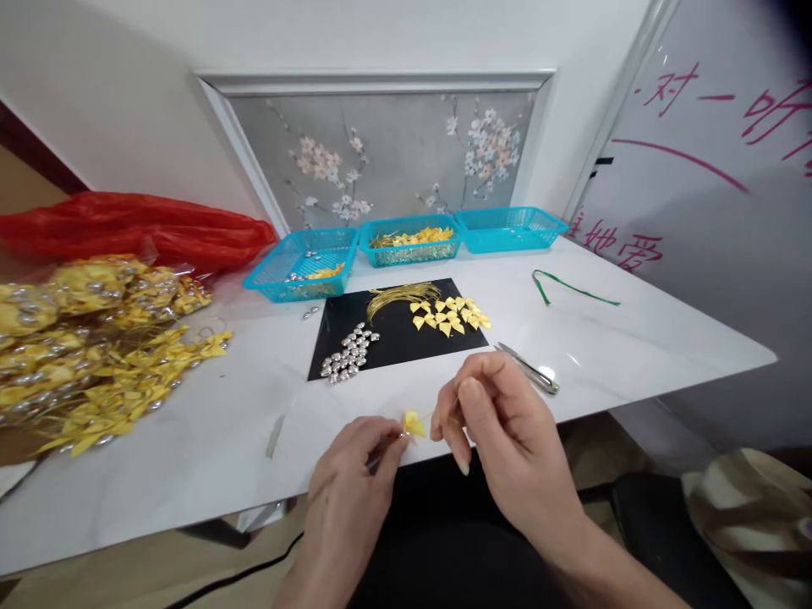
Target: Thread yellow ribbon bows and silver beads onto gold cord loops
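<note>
The petal [414, 423] is small, bright yellow and folded to a blunt, cupped shape, its surface slightly glossy. It sits at the tips of the left hand [352, 474], in the gap between the two hands and above the table's near edge. A thin wire [429, 416] runs from it toward the right hand [511, 436], pale and barely visible against the white table [209, 474].

A silvery spot shows under the petal by the left fingertips; whether it is a bead is hard to tell. The left fingers cover the petal's near side, and the wire's far end is lost among the right fingers. Both forearms run out of view at the bottom, and the yellow bunches [127, 397] far to the left of the left hand are cut off by the picture's edge.

The left hand is closed in a pinch of thumb and forefinger on the petal's base. The right hand pinches the wire between thumb and forefinger, its other fingers loosely curled. Just beyond the right hand lie snips [539, 378]; ahead of the left, silver beads [352, 351] rest on a black mat [399, 342].
</note>
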Motion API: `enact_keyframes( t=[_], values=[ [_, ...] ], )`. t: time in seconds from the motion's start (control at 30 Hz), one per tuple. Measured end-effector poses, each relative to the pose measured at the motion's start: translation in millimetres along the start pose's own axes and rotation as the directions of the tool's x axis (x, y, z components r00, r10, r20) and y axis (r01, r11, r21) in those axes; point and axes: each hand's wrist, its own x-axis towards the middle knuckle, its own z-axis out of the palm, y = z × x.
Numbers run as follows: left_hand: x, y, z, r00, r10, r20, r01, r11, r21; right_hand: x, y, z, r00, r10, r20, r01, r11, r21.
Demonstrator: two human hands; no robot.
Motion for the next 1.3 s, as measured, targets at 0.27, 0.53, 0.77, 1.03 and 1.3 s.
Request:
enact_keyframes(
  t=[0.27, 0.53, 0.77, 1.03, 1.3],
  values=[
    [8, 0, -11.0, 0.998, 0.057, 0.027, -0.059, 0.995, 0.083, -1, 6, -8, 0.996, 0.088, -0.013, -0.088, 0.996, -0.019],
    [16, 3, -2.6, 0.986, 0.113, 0.119, -0.123, 0.989, 0.083, -2, 3, -9, 0.998, 0.062, 0.007, -0.062, 0.998, -0.032],
    [14, 5, -6.8, 0.990, 0.024, 0.140, -0.023, 1.000, -0.006, -6, 2, -8, 0.998, 0.007, 0.055, -0.004, 0.999, -0.052],
    [13, 14, -21.3, 0.992, -0.042, 0.118, 0.075, 0.955, -0.288, -15, -7, -14, 0.992, 0.034, 0.122, 0.003, 0.955, -0.296],
    [0, 26, -37.6, 0.989, -0.145, -0.024, 0.115, 0.863, -0.492, -14, -20, -9, 0.947, -0.220, 0.236, 0.312, 0.808, -0.500]
  ],
)
